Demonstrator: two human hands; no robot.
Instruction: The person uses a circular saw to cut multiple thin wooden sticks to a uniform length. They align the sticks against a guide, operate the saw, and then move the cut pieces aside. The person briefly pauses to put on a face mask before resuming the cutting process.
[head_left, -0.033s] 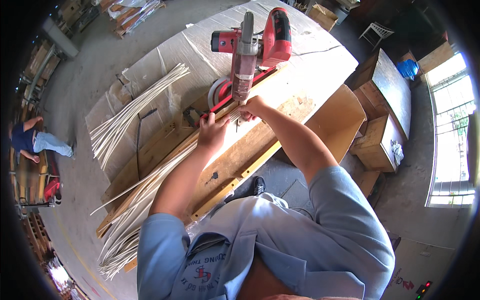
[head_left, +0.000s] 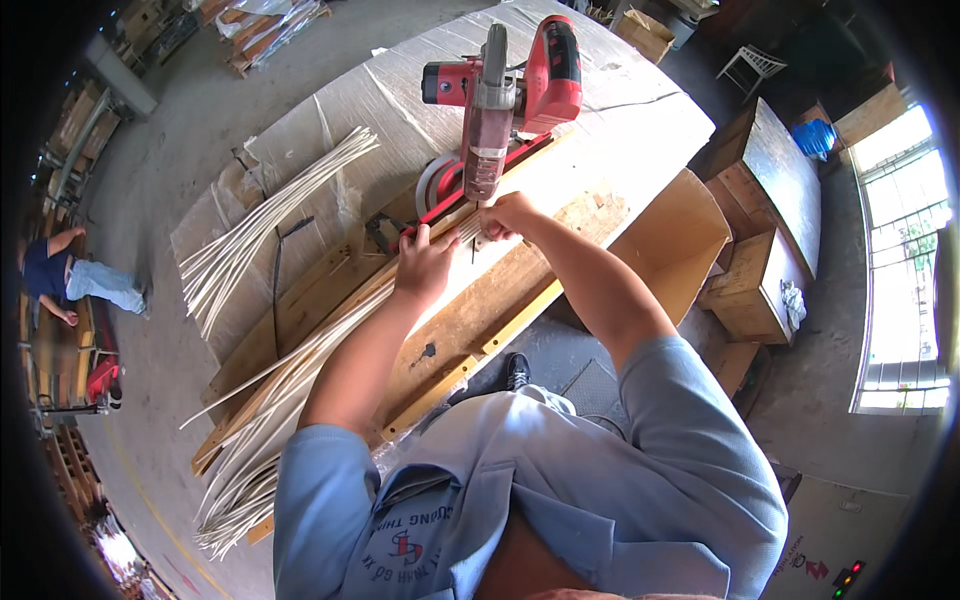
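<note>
Currently the red mitre saw point(head_left: 500, 95) is the landmark, sitting on a bench covered in pale sheeting point(head_left: 620, 130). Left hand point(head_left: 425, 265) is just in front of the saw base, palm down, fingers spread flat, pressing a bundle of thin pale cane strips point(head_left: 300, 390) onto the wooden board point(head_left: 470, 320). Open palm, not clenched. Right hand point(head_left: 508, 213) is right under the saw head, fingers curled around the cut end of the same strips, touching the saw fence area; exact pinch is hidden by the knuckles. Strip bundle runs from the saw base down and left, fanning out past the bench edge. Second loose pile of pale strips point(head_left: 270, 225) lies left of the saw, apart from both hands. Far left of the saw, another person point(head_left: 70, 280) is crouched on the floor. Cardboard box point(head_left: 680, 240) stands right of the saw, beside the bench.
</note>
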